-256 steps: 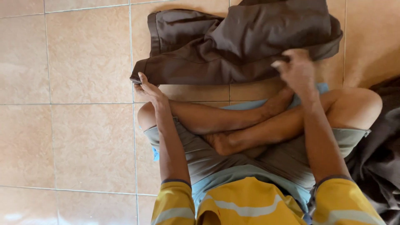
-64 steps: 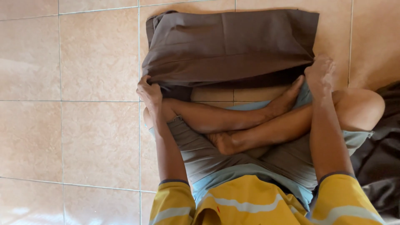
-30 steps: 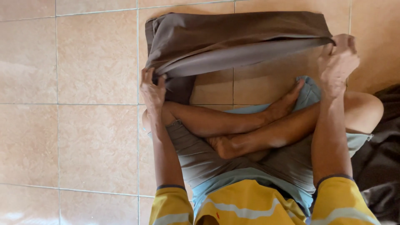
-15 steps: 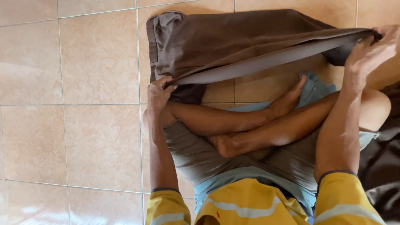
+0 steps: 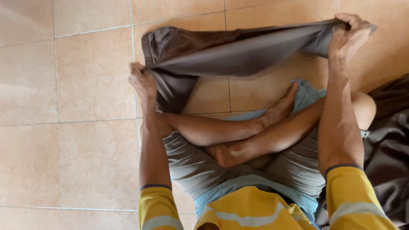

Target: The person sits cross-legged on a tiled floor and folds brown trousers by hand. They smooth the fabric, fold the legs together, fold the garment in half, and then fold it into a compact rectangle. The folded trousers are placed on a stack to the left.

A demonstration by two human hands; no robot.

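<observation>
- Head view shows my left hand (image 5: 142, 83) pinched shut on the near-left corner of the dark brown folded cloth garment (image 5: 221, 55); its fingers are curled into the fabric, not spread
- my right hand (image 5: 349, 34) is clenched on the far-right edge of the same garment, held up off the pale orange tiled floor (image 5: 85, 127); the knuckles face me, so I cannot tell how deep the grip goes
- the garment hangs stretched between the two hands, far of my crossed bare legs (image 5: 238, 132); its left end sags toward the tiles while the right end rides higher
- to handle it well, I judge both corners want equal tension, so the top layer lies flat without a slanting crease; the left grip looks bunched and might be shifted nearer the true corner
- I would lower both ends level and together; uneven lowering could fold the lower layer under itself
- a second heap of dark grey cloth (image 5: 390, 145) lies at the right, just beside my knee; best kept apart from the brown one
</observation>
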